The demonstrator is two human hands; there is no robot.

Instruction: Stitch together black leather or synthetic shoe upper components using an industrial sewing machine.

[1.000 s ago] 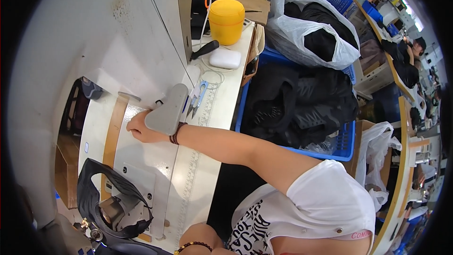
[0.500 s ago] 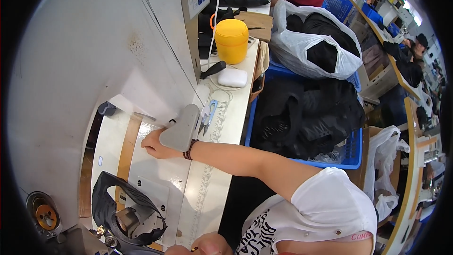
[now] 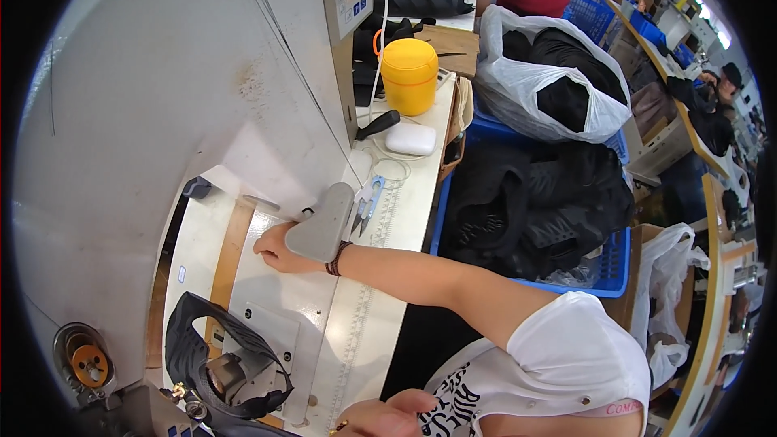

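Observation:
My right hand rests on the white machine bed with its fingers curled. A grey angled plate covers part of that hand and the wrist; whatever lies under the fingers is hidden. At the lower edge my left hand shows only in part, a thumb or finger pointing right, the rest cut off. Left of it, a black curved piece like a shoe upper loops around a metal machine part. Beyond the grey plate lie blue-handled thread snips.
A yellow round container, a white case and a black-handled tool stand farther along the table. A blue crate of black pieces and a white plastic bag are at the right. The large machine body fills the left.
The whole view has shifted, so most things sit slightly farther right and lower. My left thumb or finger reaches farther right. My right hand keeps its place by the grey plate.

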